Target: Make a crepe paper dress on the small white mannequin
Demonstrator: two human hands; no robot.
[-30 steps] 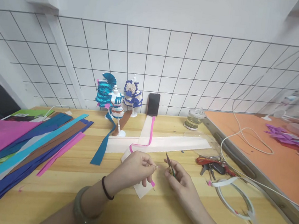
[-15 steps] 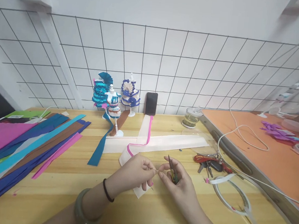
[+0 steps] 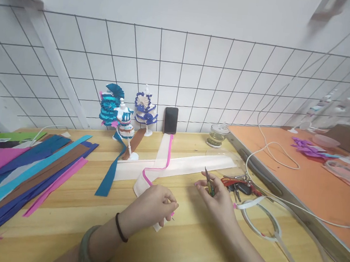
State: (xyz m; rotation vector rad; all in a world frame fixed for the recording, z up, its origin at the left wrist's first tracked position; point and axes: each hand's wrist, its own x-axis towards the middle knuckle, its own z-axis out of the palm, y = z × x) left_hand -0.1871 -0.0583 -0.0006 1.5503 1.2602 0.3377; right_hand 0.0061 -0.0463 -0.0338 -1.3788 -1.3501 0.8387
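My left hand (image 3: 154, 206) is closed around a white strip with a pink edge (image 3: 141, 183); the strip runs up toward the phone, and a corner pokes out below my fingers. A thin dark point, like a needle tip, shows beside the fingertips. My right hand (image 3: 216, 193) keeps small pointed thread snips (image 3: 208, 182) against its palm, blades up. Its thumb and index finger are pinched together, and whatever lies between them is too small to make out. The two hands are apart, above the wooden table (image 3: 181, 248).
Coloured strips (image 3: 49, 168) lie at left. Small decorated dress forms (image 3: 126, 121) and an upright phone (image 3: 170, 120) stand at the back. A glass teapot (image 3: 217, 134), keys (image 3: 239, 187), a ribbon roll (image 3: 261, 219) and a white cable (image 3: 281, 193) are at right. A long white strip (image 3: 202, 166) crosses the table.
My hands, which met at the fingertips, have come apart, the right one moving up and away to the right. The snips stay in my right hand. The view has turned slightly to the right.
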